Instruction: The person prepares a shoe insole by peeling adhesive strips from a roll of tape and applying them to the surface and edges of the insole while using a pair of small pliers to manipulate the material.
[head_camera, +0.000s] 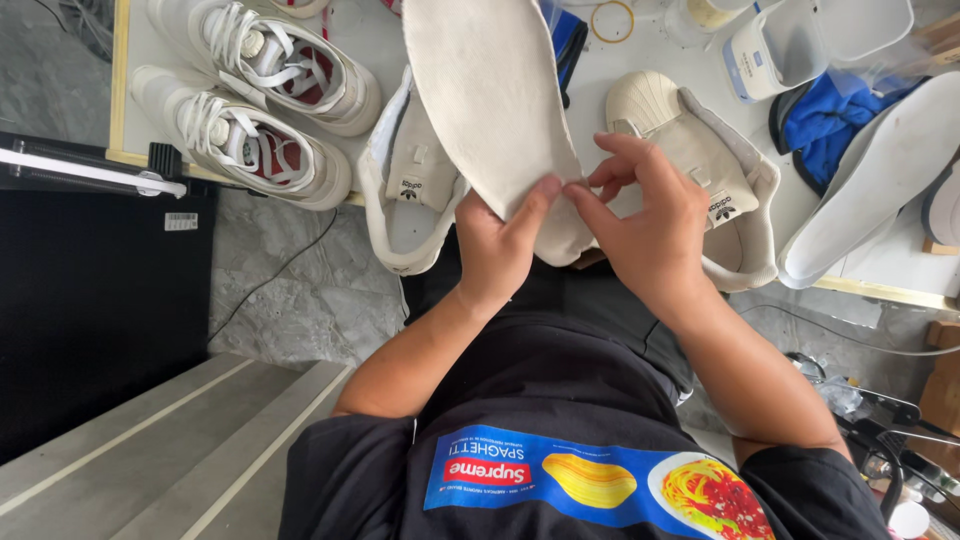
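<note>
My left hand (497, 250) and my right hand (650, 225) both pinch the near end of a cream fabric insole (490, 90), held up over the table edge and pointing away from me. Under it lie two cream unlaced sneakers: one (410, 190) just left of my left hand, the other with a ribbed shell toe (700, 160) beneath my right hand. My thumbs meet at the insole's heel edge.
A pair of white laced sneakers with red linings (255, 95) sits at the table's left. A white sole (870, 190), blue cloth (830, 115), a white plastic tub (790, 45) and a rubber band (611, 20) lie to the right. Grey steps (150, 450) are below left.
</note>
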